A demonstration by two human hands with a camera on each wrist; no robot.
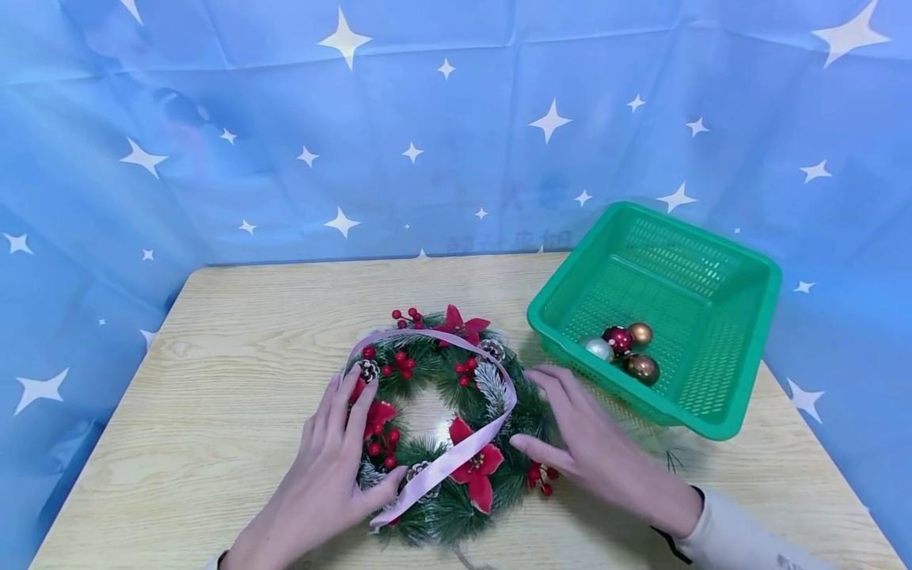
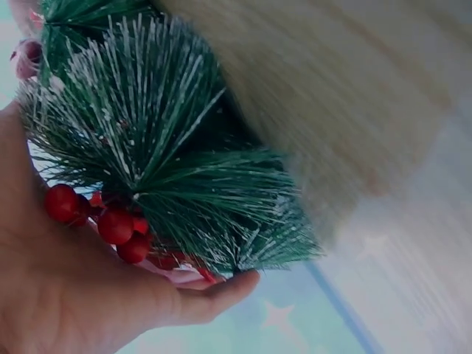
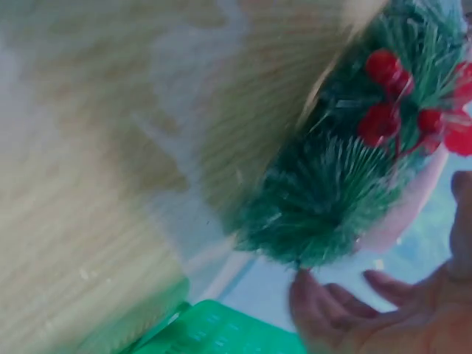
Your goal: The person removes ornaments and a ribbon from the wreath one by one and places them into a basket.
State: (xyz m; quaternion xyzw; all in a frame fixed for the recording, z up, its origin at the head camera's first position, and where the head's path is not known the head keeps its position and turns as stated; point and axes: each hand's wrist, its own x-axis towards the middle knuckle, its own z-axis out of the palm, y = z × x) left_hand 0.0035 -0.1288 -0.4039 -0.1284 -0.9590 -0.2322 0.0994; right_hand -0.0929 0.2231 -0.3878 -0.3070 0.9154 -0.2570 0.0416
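Observation:
A green Christmas wreath [image 1: 456, 511] with red flowers, red berries and pine cones lies on the table. Across its top runs a pale purple ribbon [image 1: 466, 453] in a loose loop. My left hand [image 1: 331, 467] rests on the wreath's left side, its fingers extended near the ribbon and thumb by the lower pine cone. In the left wrist view, that hand lies along the needles beside red berries [image 2: 116, 224]. My right hand [image 1: 587, 443] is at the wreath's right edge, thumb and fingers apart. In the right wrist view its fingertips [image 3: 302, 287] are beside the needles.
A green plastic basket [image 1: 755, 340] stands at the back right, close to my right hand. Inside are several ball ornaments [image 1: 644, 369], in red, silver, gold and brown. A blue cloth [image 1: 456, 158] with white stars hangs behind the wooden table [image 1: 235, 356].

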